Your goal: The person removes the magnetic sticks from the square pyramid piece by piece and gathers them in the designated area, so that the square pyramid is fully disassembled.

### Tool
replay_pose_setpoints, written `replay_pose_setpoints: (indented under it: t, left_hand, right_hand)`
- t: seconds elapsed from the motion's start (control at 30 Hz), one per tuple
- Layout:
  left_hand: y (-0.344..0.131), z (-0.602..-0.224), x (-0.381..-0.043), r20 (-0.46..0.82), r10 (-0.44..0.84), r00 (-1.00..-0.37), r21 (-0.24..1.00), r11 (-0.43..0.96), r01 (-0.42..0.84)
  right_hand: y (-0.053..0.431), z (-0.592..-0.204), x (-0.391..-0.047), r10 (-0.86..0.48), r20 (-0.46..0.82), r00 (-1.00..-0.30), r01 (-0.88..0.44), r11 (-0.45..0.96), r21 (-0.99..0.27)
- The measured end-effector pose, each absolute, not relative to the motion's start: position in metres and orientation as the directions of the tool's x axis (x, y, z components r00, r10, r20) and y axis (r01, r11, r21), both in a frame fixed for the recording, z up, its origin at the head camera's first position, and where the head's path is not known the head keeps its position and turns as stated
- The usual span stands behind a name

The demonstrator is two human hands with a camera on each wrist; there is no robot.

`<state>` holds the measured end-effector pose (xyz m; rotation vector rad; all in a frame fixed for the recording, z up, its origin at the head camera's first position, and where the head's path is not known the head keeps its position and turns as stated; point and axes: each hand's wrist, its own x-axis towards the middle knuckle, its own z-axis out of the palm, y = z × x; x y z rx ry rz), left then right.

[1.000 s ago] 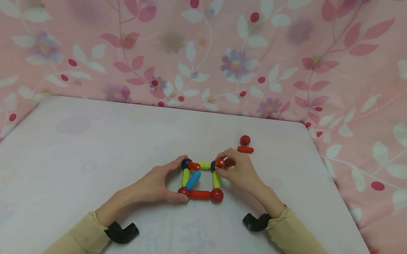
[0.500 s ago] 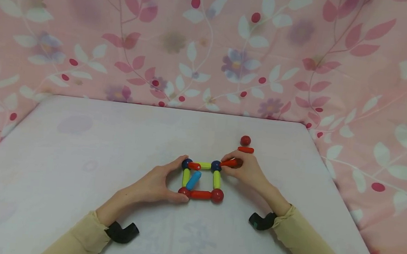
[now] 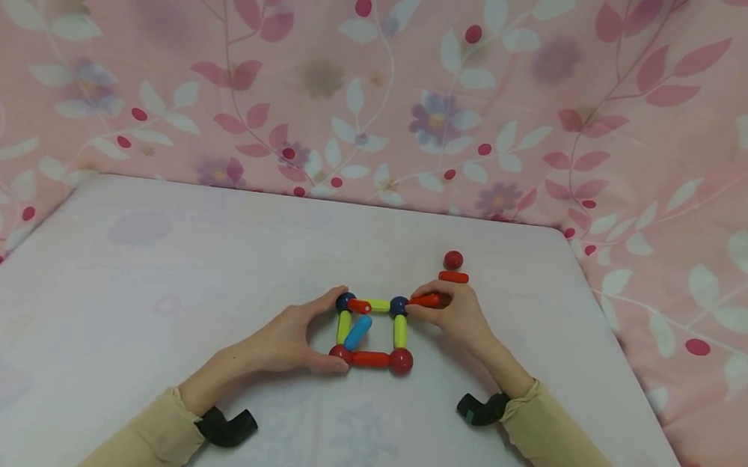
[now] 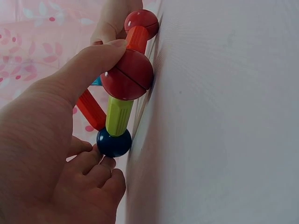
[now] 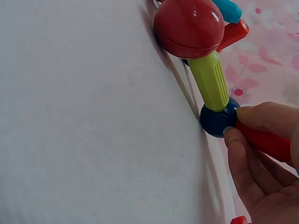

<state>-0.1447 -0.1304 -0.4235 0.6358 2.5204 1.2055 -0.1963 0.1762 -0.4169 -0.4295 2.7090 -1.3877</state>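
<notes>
A square frame of magnetic sticks and balls lies on the table. Yellow-green sticks [image 3: 400, 331] form three sides, and a red stick [image 3: 371, 359] joins the two red balls [image 3: 401, 361] in front. My left hand [image 3: 286, 334] grips its left side, thumb on the near red ball [image 4: 128, 74], fingers at the far blue ball [image 4: 113, 142]. A blue stick [image 3: 358, 332] and another red stick [image 3: 360, 307] rise slanting from the left corners. With thumb and fingers my right hand [image 3: 457, 317] pinches a red stick [image 5: 265, 141] against the back right blue ball [image 5: 218, 122].
Beyond my right hand, a loose red ball [image 3: 453, 259] and a red stick [image 3: 454, 276] lie on the white tabletop [image 3: 210, 248]. A floral pink cloth [image 3: 387, 92] hangs behind the table. Black curved pieces [image 3: 482, 409] sit at both wrists.
My right hand has shifted slightly right, uncovering the back right blue ball. Its red stick, earlier pointing towards the head camera, now leans out to the right. The left hand stays put.
</notes>
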Motion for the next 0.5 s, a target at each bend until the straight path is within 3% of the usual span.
replay_pose_setpoints:
  t: [0.5]
  left_hand:
    - [-0.1304,-0.4224,-0.1434,-0.067,0.493,-0.868,0.782,0.566,0.261]
  right_hand:
    - [0.1755,-0.4177,-0.1945,-0.247,0.081,-0.966,-0.208,0.55,-0.809]
